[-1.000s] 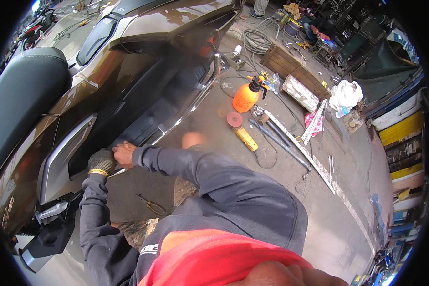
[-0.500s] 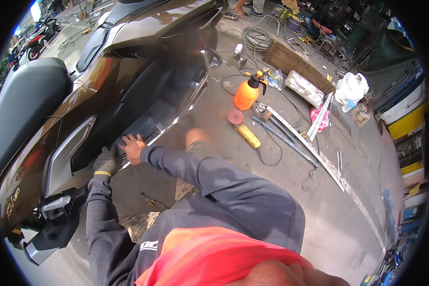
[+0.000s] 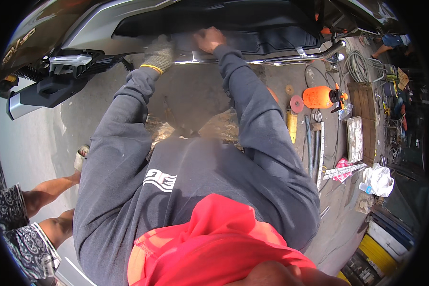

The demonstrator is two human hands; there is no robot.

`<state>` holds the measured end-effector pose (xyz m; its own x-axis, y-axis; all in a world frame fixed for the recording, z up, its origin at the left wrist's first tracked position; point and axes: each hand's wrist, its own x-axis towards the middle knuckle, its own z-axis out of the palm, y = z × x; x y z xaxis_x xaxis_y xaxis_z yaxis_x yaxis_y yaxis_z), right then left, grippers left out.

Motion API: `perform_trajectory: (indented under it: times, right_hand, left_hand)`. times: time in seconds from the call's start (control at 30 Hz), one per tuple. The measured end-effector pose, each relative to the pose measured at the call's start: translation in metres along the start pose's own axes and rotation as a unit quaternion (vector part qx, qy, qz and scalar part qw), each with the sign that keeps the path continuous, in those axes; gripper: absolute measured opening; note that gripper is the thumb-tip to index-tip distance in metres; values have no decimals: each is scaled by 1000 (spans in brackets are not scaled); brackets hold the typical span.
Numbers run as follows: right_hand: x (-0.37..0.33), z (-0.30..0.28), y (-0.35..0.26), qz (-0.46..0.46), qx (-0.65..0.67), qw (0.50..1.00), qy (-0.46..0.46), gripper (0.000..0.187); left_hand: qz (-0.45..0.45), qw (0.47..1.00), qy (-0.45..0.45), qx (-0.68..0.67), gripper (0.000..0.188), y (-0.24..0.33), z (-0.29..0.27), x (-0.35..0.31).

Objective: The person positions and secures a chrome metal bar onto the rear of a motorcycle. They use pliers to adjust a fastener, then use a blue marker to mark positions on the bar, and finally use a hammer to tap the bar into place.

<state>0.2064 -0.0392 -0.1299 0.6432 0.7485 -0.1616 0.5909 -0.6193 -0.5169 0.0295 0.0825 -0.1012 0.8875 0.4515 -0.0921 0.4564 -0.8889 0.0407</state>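
Along the top runs the side of a brown and silver scooter (image 3: 100,26), with a black footboard (image 3: 271,38) and a bent chrome rail (image 3: 271,60) along its outer edge. My left hand (image 3: 158,53), in a grey knit glove with a yellow cuff, is at the footboard's edge by the rail's left end. Its fingers are blurred. Bare and curled, my right hand (image 3: 209,39) rests at the footboard just above the rail. Whatever its fingers pinch, if anything, is hidden.
On the floor to the right lie a yellow angle grinder (image 3: 291,125), an orange pump sprayer (image 3: 318,97), a hammer (image 3: 315,127) and a white-marked bar (image 3: 321,152). Beyond are a wooden box (image 3: 367,124) and a coiled hose (image 3: 358,66). Another person's legs (image 3: 47,195) are at left.
My view has swung right, so the scooter now lies across the top. The right hand has gone from lying spread on the footboard to curled, farther from the gloved left hand.
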Motion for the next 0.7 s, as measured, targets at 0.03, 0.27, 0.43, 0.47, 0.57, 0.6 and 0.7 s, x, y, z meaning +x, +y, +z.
perform_trajectory:
  times: [0.03, 0.27, 0.43, 0.47, 0.57, 0.6, 0.7]
  right_hand:
    - [13, -3, 2, 37, 31, 999, -2, 54]
    - [71, -8, 11, 118, 84, 982, -125, 62]
    - [60, -1, -10, 90, -22, 988, -123, 56]
    - [54, 0, -15, 74, -37, 992, -99, 55]
    - [39, -10, -22, 108, 58, 981, -152, 54]
    - [35, -15, -21, 135, 108, 970, -173, 55]
    - [31, -22, -21, 164, 114, 962, -187, 61]
  left_hand:
    - [-1, 1000, 10, -16, 54, 1, 2, -3]
    - [-36, 997, 34, -52, 54, 5, 6, -8]
    - [-24, 997, 31, -65, 56, 0, 11, 3]
    - [-12, 999, 2, -42, 56, -1, 10, 9]
    - [-3, 999, -49, 14, 52, -4, 6, 26]
    - [-5, 997, -70, 28, 50, -5, 5, 30]
    - [43, 991, -125, 5, 45, -12, -1, 48]
